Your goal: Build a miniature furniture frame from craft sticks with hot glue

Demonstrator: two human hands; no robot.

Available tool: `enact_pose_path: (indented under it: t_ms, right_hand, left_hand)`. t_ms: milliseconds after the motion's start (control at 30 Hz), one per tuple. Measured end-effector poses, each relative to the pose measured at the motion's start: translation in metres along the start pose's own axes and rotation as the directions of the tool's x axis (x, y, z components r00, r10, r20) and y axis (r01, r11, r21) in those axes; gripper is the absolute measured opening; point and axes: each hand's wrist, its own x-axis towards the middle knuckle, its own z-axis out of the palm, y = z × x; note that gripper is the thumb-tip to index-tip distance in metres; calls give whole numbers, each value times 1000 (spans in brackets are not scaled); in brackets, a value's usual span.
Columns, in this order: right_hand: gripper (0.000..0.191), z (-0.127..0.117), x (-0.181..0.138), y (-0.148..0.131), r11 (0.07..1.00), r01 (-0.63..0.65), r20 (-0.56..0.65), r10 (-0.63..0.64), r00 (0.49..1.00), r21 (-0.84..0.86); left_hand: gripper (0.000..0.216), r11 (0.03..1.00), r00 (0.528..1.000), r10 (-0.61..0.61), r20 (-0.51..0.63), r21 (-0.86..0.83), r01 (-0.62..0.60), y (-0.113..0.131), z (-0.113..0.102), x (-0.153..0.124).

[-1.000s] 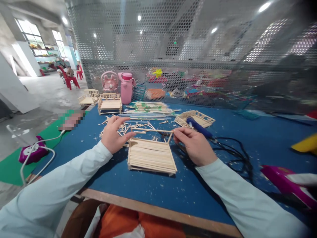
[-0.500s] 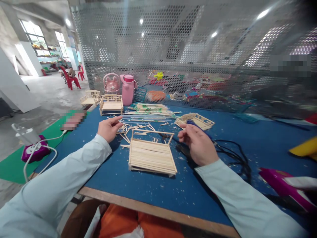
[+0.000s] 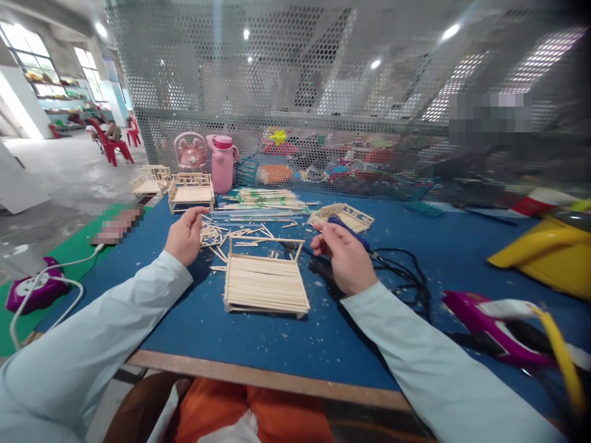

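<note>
A flat panel of wooden sticks (image 3: 265, 286) with a thin upright rail at its far edge lies on the blue table top (image 3: 258, 344) between my hands. My left hand (image 3: 184, 235) rests left of it, fingers curled at a pile of loose short sticks (image 3: 213, 235); what they grip is hidden. My right hand (image 3: 342, 257) hovers just right of the rail, thumb and forefinger pinched together on something too small to name. A blue-handled tool (image 3: 349, 229) with a black cable (image 3: 406, 277) lies just behind that hand, leaning on a small stick tray (image 3: 344, 215).
Finished stick furniture (image 3: 190, 192), a pink jug (image 3: 223, 163) and a bundle of long sticks (image 3: 265, 198) stand at the back by a perforated metal screen. A purple tool (image 3: 489, 320) and a yellow object (image 3: 545, 252) lie at the right. A power strip (image 3: 32, 292) sits at the left.
My right hand has let go of the rail and drawn back a little. My left hand has moved away from the panel to the loose sticks. The view has shifted rightward.
</note>
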Motion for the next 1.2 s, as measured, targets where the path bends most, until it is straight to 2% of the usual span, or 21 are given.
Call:
enact_pose_path:
  t_ms: [67,133,300,400,567,633,733,800,1067,1200]
  right_hand:
    - [39,0,0,0,1000,5,1,-5,1000,-8]
    - [39,0,0,-1,1000,4,3,-4,1000,-12]
    - [36,0,-1,-2,999,12,20,-12,1000,-42]
    - [35,0,-2,-2,999,19,23,-18,1000,-50]
    - [37,0,-2,-2,999,19,24,-18,1000,-44]
    - [37,0,-2,-3,998,24,27,-22,999,-51]
    - [37,0,-3,-5,994,57,39,-54,998,-89]
    - [36,0,-4,-6,989,90,46,-85,995,-114]
    - [32,2,-8,-10,953,202,88,-186,979,-225]
    - [31,1,-8,-10,945,215,90,-199,976,-245]
  left_hand:
    - [34,999,999,36,-19,1,-36,-1,1,1]
    - [36,998,998,58,13,-7,-58,-2,1,1]
    - [24,1000,995,-17,94,-11,18,-2,2,0]
    - [24,1000,991,-18,131,-21,21,-1,2,-1]
    - [30,999,999,37,35,-4,-37,1,1,-1]
    - [37,997,996,72,54,-27,-71,1,1,-1]
    - [34,998,988,18,156,-63,-8,-1,3,-1]
    - [29,998,983,-41,180,-42,49,-1,3,-1]
    - [29,995,996,-26,89,101,17,-6,2,1]
    - [31,1000,994,10,112,-4,-10,-11,5,1]
